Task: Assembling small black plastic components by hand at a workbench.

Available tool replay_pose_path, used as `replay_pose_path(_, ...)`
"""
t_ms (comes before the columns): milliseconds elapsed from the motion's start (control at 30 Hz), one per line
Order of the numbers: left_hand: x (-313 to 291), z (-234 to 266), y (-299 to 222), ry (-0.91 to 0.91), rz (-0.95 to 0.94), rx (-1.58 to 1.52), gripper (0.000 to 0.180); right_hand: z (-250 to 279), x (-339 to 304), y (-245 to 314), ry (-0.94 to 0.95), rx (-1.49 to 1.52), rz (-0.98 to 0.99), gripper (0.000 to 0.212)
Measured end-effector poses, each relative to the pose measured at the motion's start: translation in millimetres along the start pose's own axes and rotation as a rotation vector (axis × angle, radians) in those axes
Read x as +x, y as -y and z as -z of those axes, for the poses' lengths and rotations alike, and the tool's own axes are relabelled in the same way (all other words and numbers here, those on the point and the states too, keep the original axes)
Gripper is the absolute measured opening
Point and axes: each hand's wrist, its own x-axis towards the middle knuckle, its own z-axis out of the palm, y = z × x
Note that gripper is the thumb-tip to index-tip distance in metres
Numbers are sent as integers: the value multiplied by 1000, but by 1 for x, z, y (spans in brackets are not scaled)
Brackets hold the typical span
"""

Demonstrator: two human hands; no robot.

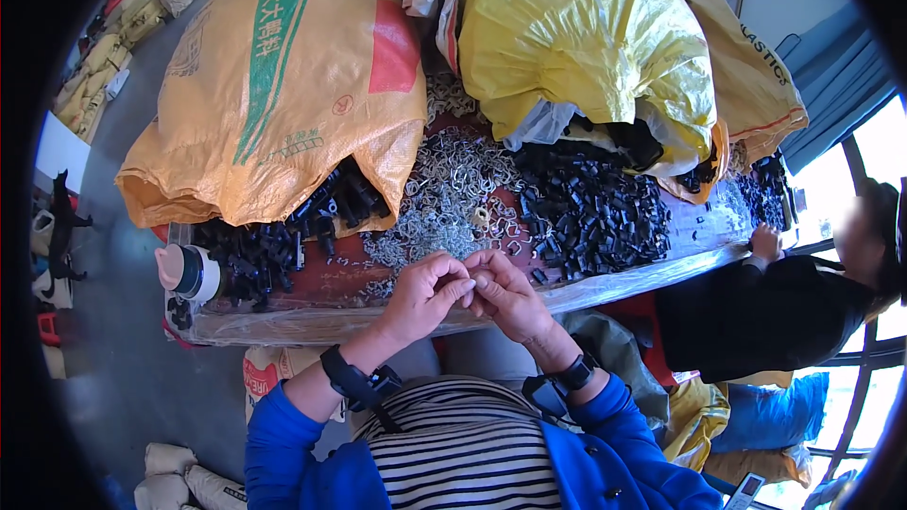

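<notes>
My left hand [421, 295] and my right hand [511, 293] meet above the front edge of the table, with thumbs and fingertips pinched together. Whatever sits between the fingertips is too small and too covered to name. Just beyond them spreads a heap of small silvery metal pieces [430, 198], some of them bent like clips or rings. Small black plastic parts [595, 217] are piled to the right of the metal. More black parts [248, 264], longer in shape, lie to the left, at the mouth of an orange sack.
Orange [312, 66] and yellow [576, 28] woven sacks stand along the back of the table [326, 279]. A white-and-pink cup or bottle [194, 271] is at the left corner. Another person [756, 316] sits at the right, one hand near the table. Filled sacks [165, 472] lie on the floor.
</notes>
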Motion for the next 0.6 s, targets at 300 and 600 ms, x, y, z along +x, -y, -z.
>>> replay_pose_path(300,-9,-1,0,-107,19,-64,9,1,-7,-1,-3,-103,-46,12)
replay_pose_path(600,-2,16,14,-197,52,-32,9,0,14,-6,-13,-189,-45,10)
